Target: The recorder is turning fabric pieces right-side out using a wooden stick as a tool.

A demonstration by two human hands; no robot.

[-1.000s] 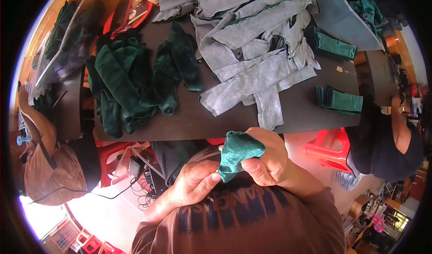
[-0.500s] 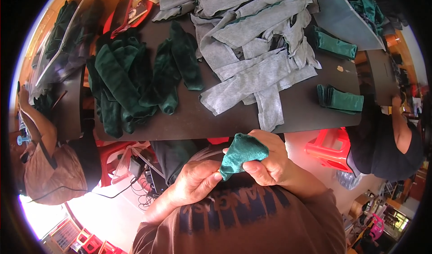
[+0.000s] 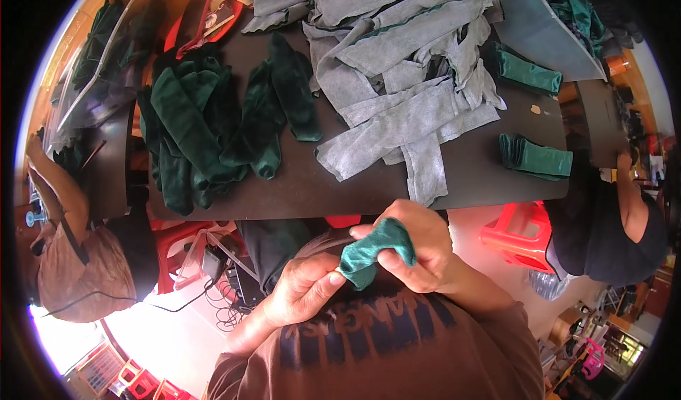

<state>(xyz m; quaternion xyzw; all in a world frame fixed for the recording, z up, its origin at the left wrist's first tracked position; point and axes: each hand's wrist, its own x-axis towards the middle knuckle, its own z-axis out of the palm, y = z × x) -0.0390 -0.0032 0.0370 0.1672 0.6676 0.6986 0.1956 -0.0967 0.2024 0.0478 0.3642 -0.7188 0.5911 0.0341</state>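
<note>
Over my lap, just off the table's near edge, I hold a small piece of green velvet cloth point(image 3: 365, 254), bunched and folded over. My right hand point(image 3: 418, 247) is closed round its right part, with the thumb pressed on the cloth. At the cloth's left end, my left hand point(image 3: 306, 286) is closed in a pinch. A short bit of a thin tan stick-like thing point(image 3: 339, 271) shows between those fingers and the cloth; the rest is hidden. Long grey strips with green edges point(image 3: 397, 120) and dark green velvet strips point(image 3: 188, 120) are heaped on the table.
The dark table point(image 3: 298, 194) spans in front of me. Two folded green velvet bundles, one far point(image 3: 528, 71) and one nearer point(image 3: 537, 157), lie at its right. A red tray point(image 3: 172, 35) sits back left. Other people work on both sides; a red stool point(image 3: 521, 237) stands right.
The green cloth has turned and folded over in my right hand, its right end now drooping down over the thumb. My left hand stays pinched at its left end, shifted slightly left.
</note>
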